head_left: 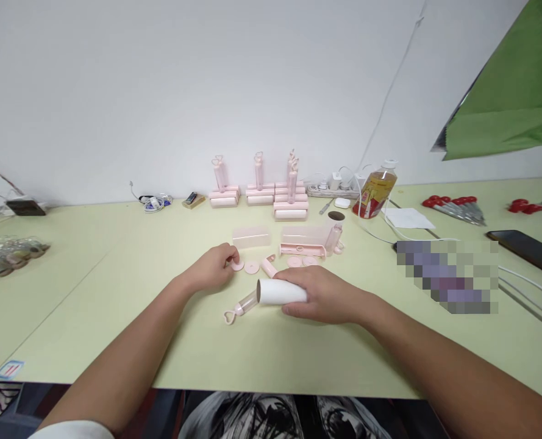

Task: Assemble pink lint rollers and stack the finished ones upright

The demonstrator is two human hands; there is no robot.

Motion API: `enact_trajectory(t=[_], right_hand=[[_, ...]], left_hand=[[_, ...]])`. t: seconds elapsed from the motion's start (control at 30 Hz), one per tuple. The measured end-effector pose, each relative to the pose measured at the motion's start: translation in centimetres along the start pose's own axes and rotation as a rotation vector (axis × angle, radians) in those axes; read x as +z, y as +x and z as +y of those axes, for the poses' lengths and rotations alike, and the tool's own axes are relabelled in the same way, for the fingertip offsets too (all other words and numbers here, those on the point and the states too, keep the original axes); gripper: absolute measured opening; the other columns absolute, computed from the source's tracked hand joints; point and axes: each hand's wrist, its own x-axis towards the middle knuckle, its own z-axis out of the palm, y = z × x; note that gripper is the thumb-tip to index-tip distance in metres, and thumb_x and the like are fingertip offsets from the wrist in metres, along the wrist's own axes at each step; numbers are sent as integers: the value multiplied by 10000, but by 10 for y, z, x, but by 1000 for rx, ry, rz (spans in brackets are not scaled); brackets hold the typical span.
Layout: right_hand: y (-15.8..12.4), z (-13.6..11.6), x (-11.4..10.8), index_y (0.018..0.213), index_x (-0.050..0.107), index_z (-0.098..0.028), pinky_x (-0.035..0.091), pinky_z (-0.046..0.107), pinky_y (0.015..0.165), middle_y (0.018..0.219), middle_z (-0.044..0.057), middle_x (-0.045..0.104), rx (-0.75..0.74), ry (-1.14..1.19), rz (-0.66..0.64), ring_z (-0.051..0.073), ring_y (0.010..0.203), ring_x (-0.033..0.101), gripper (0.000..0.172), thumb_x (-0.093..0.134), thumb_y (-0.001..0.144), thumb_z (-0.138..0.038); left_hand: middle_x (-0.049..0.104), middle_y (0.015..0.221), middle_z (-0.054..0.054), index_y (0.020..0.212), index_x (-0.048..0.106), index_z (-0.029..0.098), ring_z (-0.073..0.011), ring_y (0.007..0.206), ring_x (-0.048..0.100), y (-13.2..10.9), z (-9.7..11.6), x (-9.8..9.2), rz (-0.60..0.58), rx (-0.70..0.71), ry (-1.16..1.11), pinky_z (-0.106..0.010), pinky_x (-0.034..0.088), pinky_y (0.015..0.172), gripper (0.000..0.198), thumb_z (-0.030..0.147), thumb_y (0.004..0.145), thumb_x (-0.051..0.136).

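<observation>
My right hand (pixel 320 294) is wrapped round a white lint-roller roll (pixel 277 292), its hollow end turned to the left. The fingers of my left hand (pixel 211 267) pinch the edge of a round pink disc (pixel 238 266) low over the table. Beside that lies another pink disc (pixel 252 267), then a short pink piece (pixel 269 266). Below the roll rests a clear pink handle (pixel 246 303) with a heart-shaped loop, partly hidden by the roll. Two more discs (pixel 294 262) lie just beyond my right hand.
Translucent covers (pixel 251 236), a pink roller frame (pixel 293 249) and an upright handle (pixel 333 239) stand behind my hands. Finished-looking pink rollers (pixel 291 207) line the wall. A drink bottle (pixel 375 190), cables, a phone (pixel 529 251) and red-handled tools (pixel 453 207) are to the right.
</observation>
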Motion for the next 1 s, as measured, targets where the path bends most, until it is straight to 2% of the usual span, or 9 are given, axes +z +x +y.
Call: enact_trajectory(t=[0.07,0.17,0.27,0.37,0.47,0.57,0.67,0.83,1.0], right_hand=[[0,1,0,1132,648,-244,441,298,708,1003,47,707,36,1,20,231,845,630,367,662,787,-369],[0,2,2,1175,633,-244,441,295,694,1016,47,706,67,18,52,226,831,630,407,655,802,-404],[2,3,5,1227,607,-241,449,301,710,1045,51,702,62,46,93,224,851,628,436,629,829,-417],[3,5,7,1325,533,-207,467,334,773,1185,97,655,28,75,117,245,933,621,582,622,828,-496],[3,8,9,1437,402,-194,491,354,769,1342,145,558,50,111,109,236,925,628,733,594,833,-562],[2,12,14,1457,377,-200,500,388,818,1458,162,453,81,96,89,265,1049,608,719,556,862,-563],[3,14,18,1410,448,-191,463,441,930,1432,157,489,69,58,74,305,1202,534,663,561,864,-552],[5,12,19,1351,505,-180,454,432,949,1318,139,569,54,41,61,286,1164,553,577,591,865,-478],[5,13,20,1288,545,-193,455,393,928,1244,113,593,31,45,76,253,1118,562,451,592,877,-374]], left_hand=[[603,907,-35,992,610,196,-147,709,503,-3,8,-3,-14,43,-217,-273,413,653,214,246,793,550],[605,1098,-74,1277,512,225,-129,737,521,-9,26,4,-125,177,-552,-267,445,671,515,367,799,640],[626,976,-59,1217,576,204,-132,740,528,-13,42,18,-96,222,-586,-263,446,674,521,379,749,724],[610,862,-44,1085,630,168,-138,733,537,-14,44,11,67,193,-531,-262,447,666,384,377,770,694],[614,959,-55,1185,532,189,-148,754,565,-13,30,-25,351,85,-503,-265,471,659,509,357,728,683],[624,979,-51,1118,554,218,-162,757,575,-5,14,-65,539,-176,-180,-260,460,624,439,344,710,658],[647,1061,-66,1138,550,234,-208,848,603,12,2,-79,487,-321,63,-271,453,611,452,367,714,638],[660,1092,-88,1186,526,201,-220,837,616,48,-8,-64,267,-265,250,-306,447,670,474,370,748,593],[599,1199,-120,1247,506,192,-264,1008,601,56,-6,-67,165,-286,349,-327,469,758,603,508,744,610]])
